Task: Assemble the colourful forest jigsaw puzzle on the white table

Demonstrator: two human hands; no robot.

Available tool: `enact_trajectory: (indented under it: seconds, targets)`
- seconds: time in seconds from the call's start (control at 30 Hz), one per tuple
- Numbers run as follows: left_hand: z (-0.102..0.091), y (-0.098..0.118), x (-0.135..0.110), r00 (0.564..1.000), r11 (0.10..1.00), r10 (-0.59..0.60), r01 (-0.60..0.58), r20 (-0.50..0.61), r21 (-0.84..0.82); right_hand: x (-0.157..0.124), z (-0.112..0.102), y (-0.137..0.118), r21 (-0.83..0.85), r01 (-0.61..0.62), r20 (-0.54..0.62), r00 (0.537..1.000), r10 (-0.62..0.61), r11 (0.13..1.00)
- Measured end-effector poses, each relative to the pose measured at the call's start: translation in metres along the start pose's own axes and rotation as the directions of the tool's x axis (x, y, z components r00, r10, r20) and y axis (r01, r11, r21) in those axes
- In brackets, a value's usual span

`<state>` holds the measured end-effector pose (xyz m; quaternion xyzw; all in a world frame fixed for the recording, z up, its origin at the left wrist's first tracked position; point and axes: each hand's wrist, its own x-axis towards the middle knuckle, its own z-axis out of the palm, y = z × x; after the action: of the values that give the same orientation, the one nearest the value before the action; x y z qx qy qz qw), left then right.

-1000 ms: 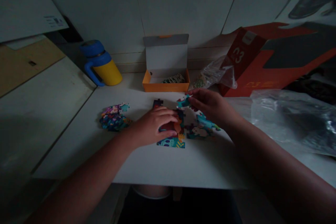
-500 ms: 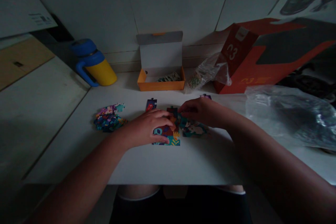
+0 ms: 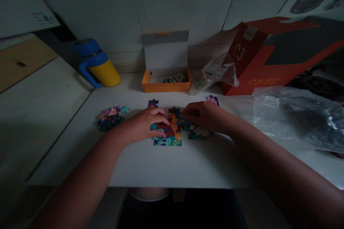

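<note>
A joined section of jigsaw puzzle (image 3: 174,132) lies on the table in front of me, orange-brown and teal with yellow plants. My left hand (image 3: 147,123) rests over its left side, fingers apart and partly covering it. My right hand (image 3: 202,114) is closed at the section's right edge, its curled fingertips on a dark teal puzzle piece (image 3: 185,124) that is largely hidden. Beneath that hand lie more puzzle pieces with a white animal (image 3: 202,132). A purple piece (image 3: 213,100) shows behind the right hand, and a dark piece (image 3: 153,103) behind the left.
To the left is a heap of loose puzzle pieces (image 3: 111,120). Along the back stand a blue and yellow jug (image 3: 104,71), an opened orange box (image 3: 166,87) holding pieces, and a clear bag (image 3: 205,78). A large red box (image 3: 249,64) and plastic wrapping (image 3: 292,121) occupy the right.
My left hand has slid left, uncovering more of the joined section, which sits slightly further left. The right hand has stayed almost in place, its fingers still curled.
</note>
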<state>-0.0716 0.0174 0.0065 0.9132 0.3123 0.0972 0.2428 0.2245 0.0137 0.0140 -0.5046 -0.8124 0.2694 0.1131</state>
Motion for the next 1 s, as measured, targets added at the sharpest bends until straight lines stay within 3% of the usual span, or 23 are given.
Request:
enact_trajectory:
  seconds: [0.23, 0.43, 0.6, 1.0]
  targets:
    - [-0.007, 0.001, -0.003, 0.999, 0.999, -0.045, 0.045, 0.017, 0.002, 0.005, 0.016, 0.001, 0.060, -0.022, -0.099, 0.995, 0.028, 0.998]
    - [-0.005, -0.001, -0.004, 0.999, 0.999, -0.046, 0.046, 0.021, -0.002, 0.004, 0.015, -0.002, 0.176, -0.046, -0.065, 0.996, 0.058, 0.983]
    - [-0.005, -0.001, -0.005, 0.997, 0.998, -0.066, 0.066, 0.037, 0.009, 0.006, 0.019, -0.003, 0.087, -0.081, -0.132, 0.987, 0.092, 0.993]
    - [-0.007, 0.001, -0.005, 0.999, 0.999, -0.040, 0.040, 0.011, 0.005, 0.006, 0.022, -0.014, -0.093, 0.021, -0.124, 0.992, -0.033, 0.995]
